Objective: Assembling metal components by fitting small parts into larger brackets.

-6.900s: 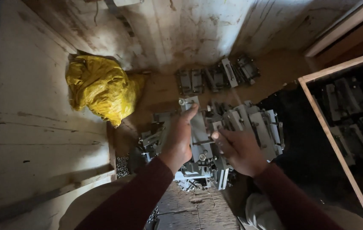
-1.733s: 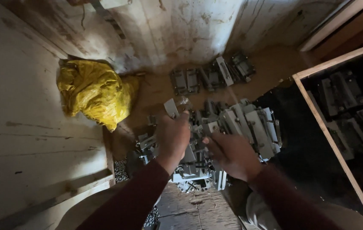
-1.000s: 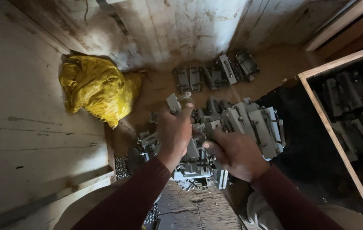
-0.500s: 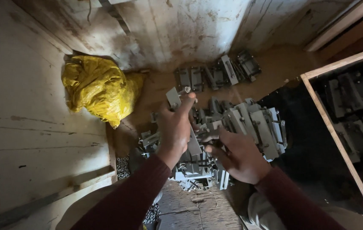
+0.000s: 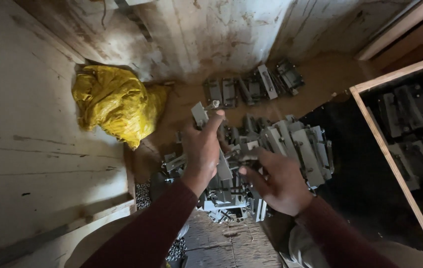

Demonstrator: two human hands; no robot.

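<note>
Metal bracket (image 5: 200,113) in left hand (image 5: 202,151); bracket pile (image 5: 291,144) and yellow bag (image 5: 115,101) nearby.

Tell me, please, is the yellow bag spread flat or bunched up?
Bunched up: the bag sits in a crumpled, creased heap by the wall.

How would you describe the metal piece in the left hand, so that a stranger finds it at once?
Start at the crumpled yellow plastic bag by the whitewashed wall. To its right, the left hand is raised above the pile of grey metal brackets on the brown floor. Its flat grey metal bracket is the only one lifted clear, sticking up past the fingertips.
</note>
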